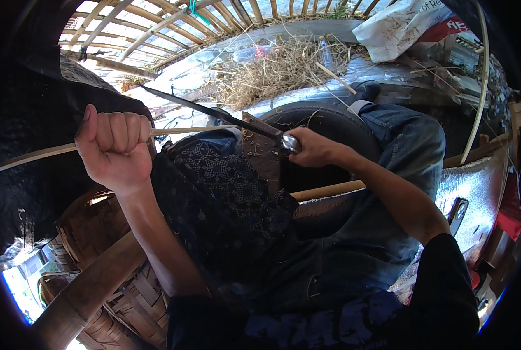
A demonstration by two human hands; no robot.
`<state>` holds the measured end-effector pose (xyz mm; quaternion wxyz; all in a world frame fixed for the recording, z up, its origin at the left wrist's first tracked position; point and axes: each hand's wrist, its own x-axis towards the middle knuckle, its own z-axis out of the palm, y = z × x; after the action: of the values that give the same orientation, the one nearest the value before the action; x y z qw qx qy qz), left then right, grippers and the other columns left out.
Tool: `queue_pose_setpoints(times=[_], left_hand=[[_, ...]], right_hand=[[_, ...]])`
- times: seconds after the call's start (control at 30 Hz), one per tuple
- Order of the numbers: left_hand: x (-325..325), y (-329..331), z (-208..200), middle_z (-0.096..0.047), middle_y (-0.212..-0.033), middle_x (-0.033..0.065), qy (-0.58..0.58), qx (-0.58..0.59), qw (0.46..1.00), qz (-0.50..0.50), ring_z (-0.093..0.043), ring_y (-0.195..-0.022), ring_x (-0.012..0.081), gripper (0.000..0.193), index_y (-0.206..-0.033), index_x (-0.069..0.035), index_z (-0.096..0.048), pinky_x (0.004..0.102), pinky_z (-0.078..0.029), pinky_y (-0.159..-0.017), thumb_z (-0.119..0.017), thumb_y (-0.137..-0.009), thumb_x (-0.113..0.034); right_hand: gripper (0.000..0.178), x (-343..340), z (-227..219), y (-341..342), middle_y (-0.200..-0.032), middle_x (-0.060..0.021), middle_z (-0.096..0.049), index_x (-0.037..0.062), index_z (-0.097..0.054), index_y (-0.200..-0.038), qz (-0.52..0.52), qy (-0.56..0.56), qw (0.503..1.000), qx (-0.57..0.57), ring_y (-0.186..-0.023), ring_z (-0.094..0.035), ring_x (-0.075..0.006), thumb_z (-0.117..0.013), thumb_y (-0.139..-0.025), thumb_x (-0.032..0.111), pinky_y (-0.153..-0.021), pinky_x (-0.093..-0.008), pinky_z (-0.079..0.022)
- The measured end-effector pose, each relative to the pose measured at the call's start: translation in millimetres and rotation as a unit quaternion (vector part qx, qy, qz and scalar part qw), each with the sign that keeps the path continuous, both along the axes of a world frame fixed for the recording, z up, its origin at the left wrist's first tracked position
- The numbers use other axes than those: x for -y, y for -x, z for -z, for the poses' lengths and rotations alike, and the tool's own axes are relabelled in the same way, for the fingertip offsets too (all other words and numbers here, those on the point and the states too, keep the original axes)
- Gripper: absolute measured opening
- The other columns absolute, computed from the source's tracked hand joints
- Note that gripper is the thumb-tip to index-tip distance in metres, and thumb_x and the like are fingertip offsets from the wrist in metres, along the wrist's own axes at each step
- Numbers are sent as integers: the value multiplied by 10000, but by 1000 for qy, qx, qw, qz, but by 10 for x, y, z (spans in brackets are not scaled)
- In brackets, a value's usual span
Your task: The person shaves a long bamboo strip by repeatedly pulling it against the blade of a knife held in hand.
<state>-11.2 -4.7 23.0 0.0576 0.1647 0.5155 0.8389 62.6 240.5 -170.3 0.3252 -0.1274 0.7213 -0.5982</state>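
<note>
My left hand [116, 149] is closed in a fist around a long, thin bamboo strip [30, 157]. The strip runs out to the left edge and, on the other side, reaches rightward to a narrow end near the knife. In my right hand [314, 149] is the handle of a long dark-bladed knife [214, 112], whose blade points up and to the left. The strip's right end lies just below the blade; I cannot tell whether they touch. A dark patterned cloth [219, 181] is draped over my left leg, beneath the strip.
Between my legs lies a black tyre [324, 119], with a wooden block [264, 157] beside it. Beyond is a heap of pale shavings [272, 73] with plastic bottles. A bamboo lattice [155, 29] stands at the back. A thick bamboo pole [91, 286] and woven baskets sit at lower left.
</note>
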Motion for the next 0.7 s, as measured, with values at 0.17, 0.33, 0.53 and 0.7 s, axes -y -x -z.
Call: queue_pose_setpoints(times=[0.17,0.33,0.53,0.7], left_hand=[[8,-55,1,-149,-409,-24,14,8,1000,-18,-85,-389,81,449,-483,-149,-165,268,-139,-418,-322,-902,-184],[47,-41,25,-147,-408,-20,25,-2,1000,-18,-87,-388,86,449,-482,-147,-160,270,-137,-421,-317,-901,-177],[29,-44,31,-147,-411,-20,22,3,999,-27,-84,-392,89,448,-483,-143,-156,275,-136,-425,-317,-899,-178],[-47,-55,-6,-147,-412,-17,5,12,1000,-17,-88,-394,90,445,-486,-142,-152,276,-133,-426,-317,-897,-179]], right_hand=[[236,-164,711,-193,-693,-170,-553,-26,-531,-832,-36,-201,978,42,-646,-535,-278,-538,-640,111,-628,-358,-428],[237,-119,399,-51,-684,-128,-549,-18,-538,-853,-26,-126,991,-24,-626,-523,-219,-544,-649,103,-612,-328,-427],[170,103,-267,92,-663,-44,-532,-15,-546,-866,40,11,998,-41,-615,-471,-90,-542,-700,24,-554,-261,-400],[178,-221,740,-330,-604,-109,-537,-29,-543,-815,-9,-126,992,29,-595,-528,-194,-539,-660,57,-566,-319,-421]])
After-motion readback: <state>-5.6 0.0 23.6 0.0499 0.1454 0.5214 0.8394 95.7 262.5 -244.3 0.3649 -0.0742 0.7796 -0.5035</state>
